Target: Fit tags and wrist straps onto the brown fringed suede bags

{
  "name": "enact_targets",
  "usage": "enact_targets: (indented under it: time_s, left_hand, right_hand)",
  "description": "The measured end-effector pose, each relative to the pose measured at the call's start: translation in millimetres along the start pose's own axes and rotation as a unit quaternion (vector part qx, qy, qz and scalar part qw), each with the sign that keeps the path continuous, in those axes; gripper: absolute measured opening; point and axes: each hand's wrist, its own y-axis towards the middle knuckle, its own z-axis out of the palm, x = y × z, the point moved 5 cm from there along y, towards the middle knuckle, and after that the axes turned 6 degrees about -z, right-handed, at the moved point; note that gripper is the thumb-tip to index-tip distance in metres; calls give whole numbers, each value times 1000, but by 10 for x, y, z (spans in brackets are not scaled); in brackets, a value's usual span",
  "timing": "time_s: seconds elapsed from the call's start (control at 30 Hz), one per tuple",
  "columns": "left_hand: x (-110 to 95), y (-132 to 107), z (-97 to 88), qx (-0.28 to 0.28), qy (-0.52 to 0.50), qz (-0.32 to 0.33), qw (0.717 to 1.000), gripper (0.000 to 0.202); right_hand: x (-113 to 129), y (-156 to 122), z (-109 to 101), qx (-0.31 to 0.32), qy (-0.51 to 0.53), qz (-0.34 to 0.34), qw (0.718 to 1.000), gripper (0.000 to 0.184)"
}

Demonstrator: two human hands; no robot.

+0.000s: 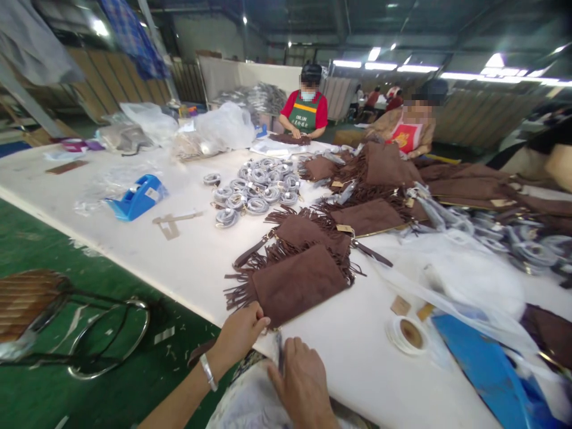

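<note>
On the far left I see a stool [27, 304] on the green floor. On the white surface [179, 262] lies a blue tape dispenser [136, 198], and further right a group of grey coils [252, 190]. At the near edge is my left hand [239, 333], with a bracelet on the wrist. Its fingers are curled closed on the near corner of the brown fringed bag [297, 283], which lies flat just in front of me, with more such bags behind it. My right hand [301, 381] rests just beside, at the edge of the surface. Its fingers are bent and a thin dark piece [279, 351] stands up next to them; I cannot tell if they grip it. Far behind, a person in a green apron [306, 110] works. To the right lie a tape roll [409, 335] and a blue sheet [482, 363].
</note>
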Motion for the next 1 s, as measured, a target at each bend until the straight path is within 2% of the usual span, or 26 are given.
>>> enact_targets:
  time_s: [0.13,0.23,0.37,0.47,0.6,0.67,0.77,0.83,0.87,0.93,1.0]
  left_hand:
    - [-16,154,70,13,29,-23,999,14]
    - [-7,200,100,7,26,-23,999,13]
    - [43,195,111,-5,6,-29,1000,13]
    - [82,190,112,-4,-19,-35,999,14]
    - [97,193,107,15,-71,-44,996,16]
    - [92,162,105,45,-110,-51,992,21]
    - [111,12,84,103,-178,-64,977,36]
    - [172,-155,65,142,-245,-82,956,47]
    - [214,-249,68,168,-297,-98,935,49]
    - [297,-427,98,219,-420,-132,871,49]
    - [361,-548,143,241,-516,-161,806,48]
  right_hand:
    - [91,-44,120,31,-30,18,999,11]
    - [63,-90,165,62,-47,12,997,18]
    - [-4,-334,280,94,-19,11,995,20]
    - [-121,-528,305,94,19,18,995,15]
    - [-325,-560,79,73,59,38,995,21]
    - [-373,-446,-82,55,69,32,996,26]
    - [-351,-170,-264,-17,64,-24,998,31]
    - [-318,21,-265,-53,35,-68,996,42]
    - [-308,106,-226,-57,16,-87,994,47]
    - [-314,241,-114,-50,-16,-111,992,54]
    - [-348,323,-22,-41,-33,-121,991,58]
